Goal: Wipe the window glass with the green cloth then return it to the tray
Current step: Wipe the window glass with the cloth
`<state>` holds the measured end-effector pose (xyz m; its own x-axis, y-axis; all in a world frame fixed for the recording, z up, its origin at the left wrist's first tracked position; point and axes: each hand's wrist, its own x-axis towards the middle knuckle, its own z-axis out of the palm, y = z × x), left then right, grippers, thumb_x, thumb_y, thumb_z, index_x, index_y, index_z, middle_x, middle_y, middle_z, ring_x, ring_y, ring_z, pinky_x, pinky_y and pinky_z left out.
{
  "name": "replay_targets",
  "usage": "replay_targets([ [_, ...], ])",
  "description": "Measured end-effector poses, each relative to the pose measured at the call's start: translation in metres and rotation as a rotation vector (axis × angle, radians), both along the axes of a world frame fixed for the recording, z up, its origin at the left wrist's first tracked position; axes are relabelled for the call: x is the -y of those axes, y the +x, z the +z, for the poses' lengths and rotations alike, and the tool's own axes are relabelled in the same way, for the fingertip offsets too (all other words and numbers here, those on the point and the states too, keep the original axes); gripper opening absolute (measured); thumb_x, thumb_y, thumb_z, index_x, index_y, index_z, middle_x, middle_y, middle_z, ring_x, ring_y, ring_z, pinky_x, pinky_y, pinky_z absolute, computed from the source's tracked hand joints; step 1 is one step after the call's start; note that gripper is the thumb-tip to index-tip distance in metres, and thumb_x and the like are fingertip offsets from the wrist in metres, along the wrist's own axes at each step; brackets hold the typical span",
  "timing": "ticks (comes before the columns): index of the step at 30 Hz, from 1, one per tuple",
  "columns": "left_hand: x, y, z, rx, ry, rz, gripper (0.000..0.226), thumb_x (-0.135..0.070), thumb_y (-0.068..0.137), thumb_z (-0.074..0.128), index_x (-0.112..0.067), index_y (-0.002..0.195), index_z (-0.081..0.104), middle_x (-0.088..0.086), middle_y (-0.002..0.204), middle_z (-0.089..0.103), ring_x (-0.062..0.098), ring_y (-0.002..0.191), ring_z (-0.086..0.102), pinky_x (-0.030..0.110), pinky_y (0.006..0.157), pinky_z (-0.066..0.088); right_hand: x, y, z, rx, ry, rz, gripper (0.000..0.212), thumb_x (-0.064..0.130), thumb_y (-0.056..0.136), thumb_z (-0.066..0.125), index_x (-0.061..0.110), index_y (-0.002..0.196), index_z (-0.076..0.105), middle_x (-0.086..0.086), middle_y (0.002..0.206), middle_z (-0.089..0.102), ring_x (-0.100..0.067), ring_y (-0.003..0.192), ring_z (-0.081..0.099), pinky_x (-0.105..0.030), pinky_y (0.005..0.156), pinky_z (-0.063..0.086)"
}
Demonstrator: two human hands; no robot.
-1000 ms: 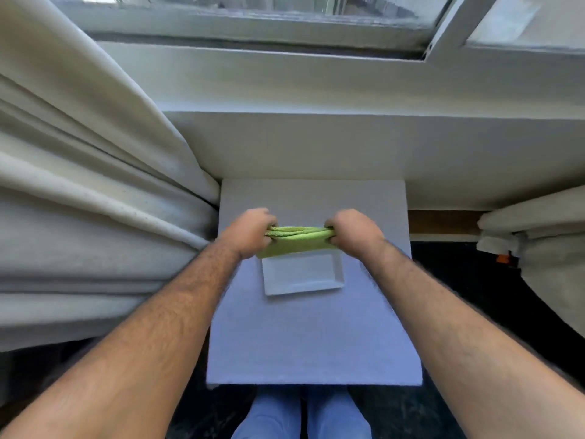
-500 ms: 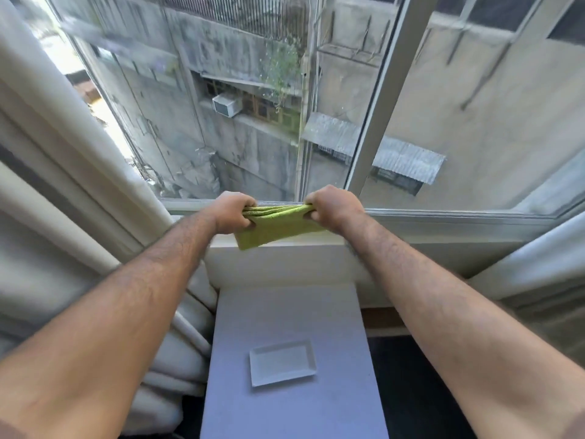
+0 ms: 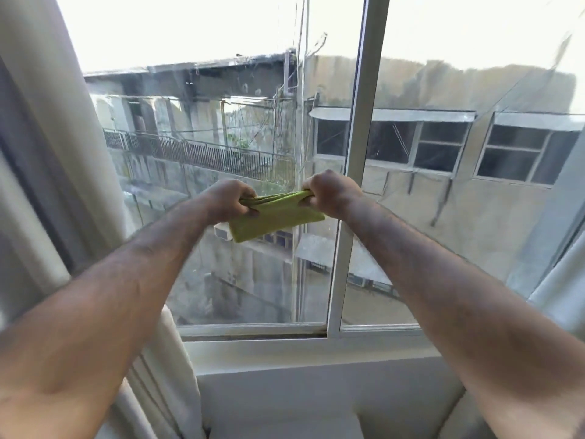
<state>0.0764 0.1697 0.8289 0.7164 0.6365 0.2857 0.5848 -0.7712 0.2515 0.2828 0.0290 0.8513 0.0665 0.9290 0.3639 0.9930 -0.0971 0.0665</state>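
A folded green cloth is stretched between both hands at chest height in front of the window glass. My left hand grips its left end and my right hand grips its right end. The cloth hangs just left of the white vertical window frame. I cannot tell whether it touches the glass. The tray is out of view.
A pale curtain hangs along the left side, and another curtain edge shows at the right. The white sill runs below the glass. A corner of the white table shows at the bottom.
Both hands have lifted the cloth from just above the tray up to the window glass. My view has tilted upward, so the tray and most of the table have dropped out of sight.
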Motion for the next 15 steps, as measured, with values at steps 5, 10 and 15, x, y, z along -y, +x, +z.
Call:
replay_targets([
  [5,0.002,-0.007,0.074,-0.007,0.126,-0.039,0.020,-0.021,0.087,0.082,-0.020,0.105,0.075,-0.014,0.079,0.062,0.010,0.078,0.059,0.020,0.066,0.038,0.006,-0.008,0.060,0.009,0.154,0.028,0.023,0.029,0.101,0.071,0.013,0.115,0.078,-0.005,0.094,0.075,-0.018,0.077,0.062,-0.021,0.072,0.043],
  [10,0.010,-0.006,0.115,-0.031,0.173,-0.051,0.006,-0.021,0.090,0.078,-0.021,0.094,0.073,-0.008,0.078,0.064,0.012,0.073,0.060,0.020,0.062,0.040,0.004,-0.017,0.098,0.045,0.230,0.070,0.023,0.024,0.100,0.072,0.009,0.116,0.077,-0.008,0.097,0.078,-0.017,0.078,0.064,-0.026,0.072,0.049],
  [15,0.014,-0.007,0.138,-0.020,0.066,-0.052,0.008,-0.026,0.092,0.075,-0.028,0.100,0.072,-0.007,0.089,0.071,0.015,0.081,0.067,0.028,0.073,0.054,-0.006,-0.020,0.113,0.056,0.267,0.100,0.023,0.024,0.098,0.073,0.011,0.117,0.077,-0.008,0.099,0.080,-0.020,0.079,0.069,-0.024,0.069,0.043],
])
